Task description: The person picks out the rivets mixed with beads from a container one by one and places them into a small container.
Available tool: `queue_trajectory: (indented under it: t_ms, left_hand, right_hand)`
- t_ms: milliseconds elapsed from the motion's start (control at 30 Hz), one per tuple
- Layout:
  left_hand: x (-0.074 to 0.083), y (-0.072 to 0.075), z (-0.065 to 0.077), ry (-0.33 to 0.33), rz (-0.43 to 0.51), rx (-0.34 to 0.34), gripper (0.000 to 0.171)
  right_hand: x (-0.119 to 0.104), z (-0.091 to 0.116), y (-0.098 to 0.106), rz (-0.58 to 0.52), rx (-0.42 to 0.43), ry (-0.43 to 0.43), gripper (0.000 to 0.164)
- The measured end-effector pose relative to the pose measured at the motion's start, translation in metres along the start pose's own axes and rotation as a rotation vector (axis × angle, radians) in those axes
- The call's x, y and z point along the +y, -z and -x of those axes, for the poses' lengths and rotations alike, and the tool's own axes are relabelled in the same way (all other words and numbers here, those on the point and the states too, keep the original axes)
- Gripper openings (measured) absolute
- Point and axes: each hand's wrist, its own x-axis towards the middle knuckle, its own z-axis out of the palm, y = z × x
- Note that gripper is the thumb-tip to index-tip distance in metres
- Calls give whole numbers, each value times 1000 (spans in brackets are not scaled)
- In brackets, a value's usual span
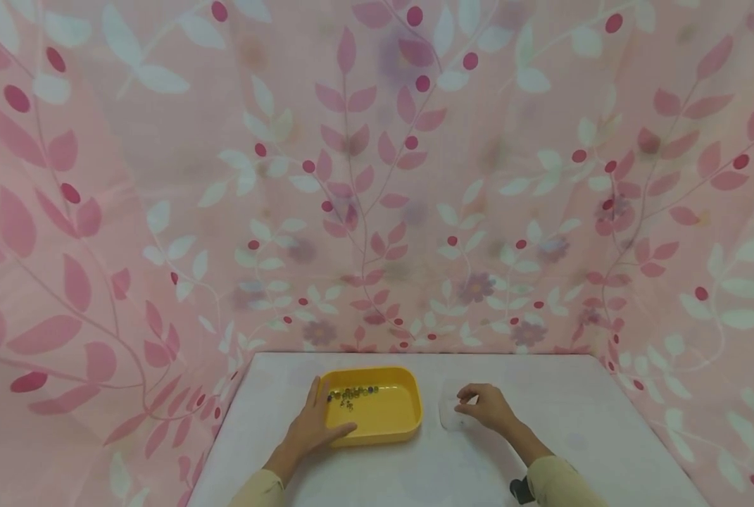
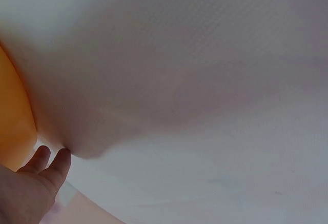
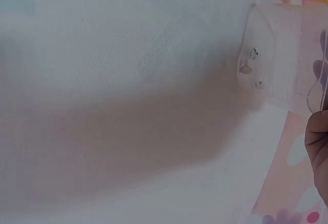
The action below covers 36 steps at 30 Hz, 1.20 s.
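A yellow tray (image 1: 377, 436) lies on the table with several small round glass pieces, like marbles (image 1: 354, 394), along its far left side. Tinier shiny pieces (image 1: 347, 405) sit just below them. My left hand (image 1: 313, 422) rests on the tray's left end, thumb over the near rim and fingers fairly straight along the outside. To the right stands a clear plastic box (image 3: 277, 44) with a few small shiny pieces (image 3: 246, 69) at its bottom. Over that box, my right hand (image 1: 487, 408) has thumb and index tips close together; whether anything is between them is hidden.
The white-covered table (image 1: 377, 479) ends at a pink leaf-patterned cloth (image 1: 377, 211) at the back and both sides. A dark object (image 1: 521, 491), partly cut off, shows by the right sleeve (image 1: 560, 482).
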Motion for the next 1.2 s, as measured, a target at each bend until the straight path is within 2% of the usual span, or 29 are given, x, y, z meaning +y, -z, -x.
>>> queue_trajectory:
  t_ms: [167, 233, 433, 567, 800, 1033, 1200]
  left_hand:
    - [0, 0, 0, -4, -3, 1, 123]
    - [0, 0, 0, -3, -4, -1, 123]
    - [1, -1, 0, 0, 0, -7, 119]
    - [3, -1, 1, -4, 2, -6, 119]
    - [5, 1, 2, -6, 16, -2, 116]
    - [2, 1, 0, -7, -2, -2, 118]
    - [0, 1, 0, -13, -8, -2, 120]
  right_hand:
    - [-3, -1, -1, 25, -49, -17, 21]
    - [-3, -1, -1, 30, -44, -20, 20]
    - [-1, 1, -2, 31, 23, -26, 16]
    - [2, 1, -2, 19, 107, -53, 20]
    - [9, 4, 4, 54, 303, -4, 40]
    - [17, 9, 5, 153, 281, 49, 74]
    - [20, 15, 5, 246, 279, 54, 79]
